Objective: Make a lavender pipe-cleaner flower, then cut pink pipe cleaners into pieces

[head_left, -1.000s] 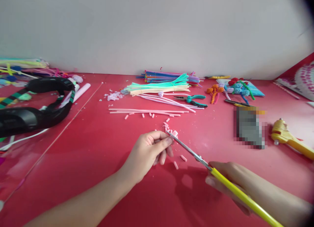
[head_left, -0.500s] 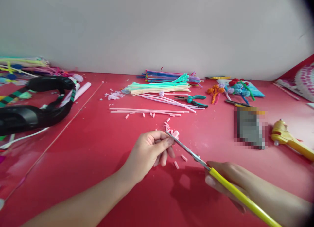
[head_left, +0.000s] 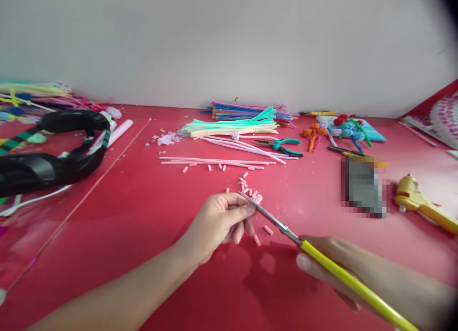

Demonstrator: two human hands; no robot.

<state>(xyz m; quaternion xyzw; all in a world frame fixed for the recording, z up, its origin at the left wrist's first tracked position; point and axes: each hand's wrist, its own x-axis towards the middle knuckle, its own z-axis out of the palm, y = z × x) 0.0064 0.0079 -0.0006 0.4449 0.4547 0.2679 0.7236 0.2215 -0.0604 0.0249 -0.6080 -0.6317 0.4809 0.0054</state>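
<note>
My left hand (head_left: 223, 219) is closed in a pinch near the middle of the table, and a short pink pipe cleaner piece (head_left: 258, 198) shows just past its fingertips. The part between the fingers is hidden. In my right hand (head_left: 331, 262) are scissors (head_left: 343, 276) with yellow handles, their blades crossing at the left fingertips by the pink piece. The blades look nearly together. Short cut pink pieces (head_left: 268, 230) lie scattered around and beyond the left hand. Farther back, several long pink pipe cleaners (head_left: 214, 161) lie side by side.
Behind lie green and cream pipe cleaner bundles (head_left: 232, 127) and teal-handled pliers (head_left: 286, 145). To the right are pipe cleaner flowers (head_left: 348, 128), a blurred-out grey object (head_left: 363, 188) and a yellow glue gun (head_left: 422, 202). A black headband-like device (head_left: 53, 169) sits at left.
The scissors and right hand have shifted slightly left. My left hand has dipped a little, with the pink piece still at its fingertips.
</note>
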